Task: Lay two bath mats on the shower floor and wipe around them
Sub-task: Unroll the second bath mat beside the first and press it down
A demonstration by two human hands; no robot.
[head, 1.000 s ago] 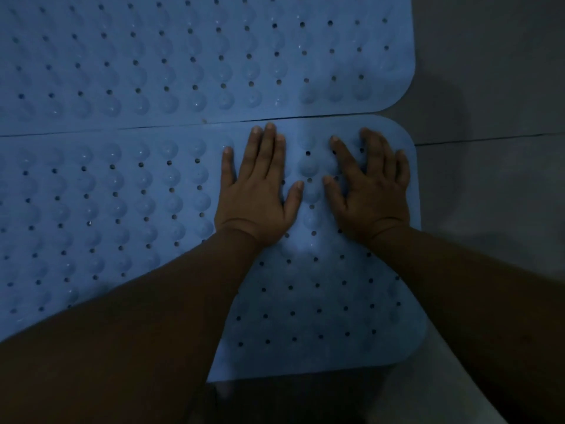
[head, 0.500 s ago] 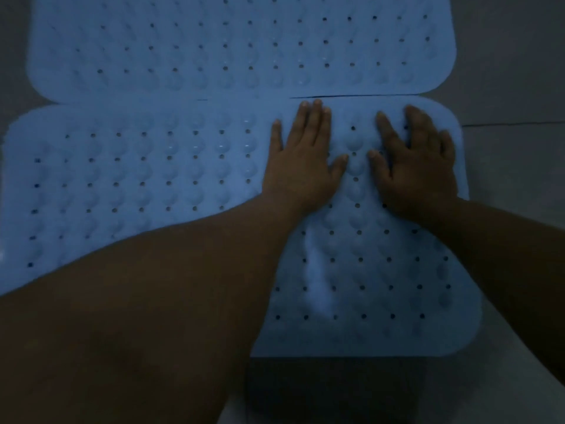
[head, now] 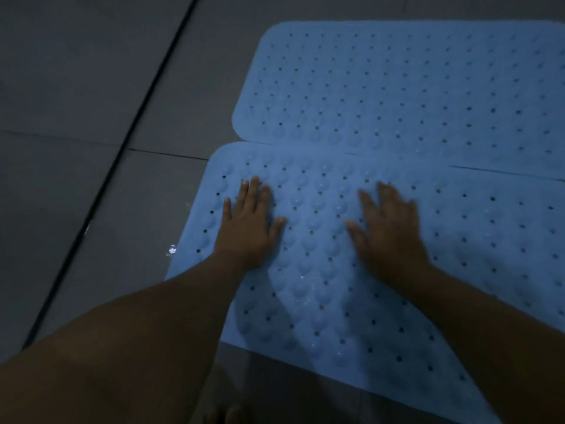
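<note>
Seemingly to press its suction cups down, both flat, unclenched hands, left hand and right hand, rest grasping nothing on the near blue bath mat at its left end, its far edge meeting the second bath mat on the grey tiled shower floor.

Bare forearms (no sleeves visible)

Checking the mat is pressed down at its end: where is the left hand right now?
In the head view, the left hand lies flat on the near mat by its left end, left of the right hand.
</note>
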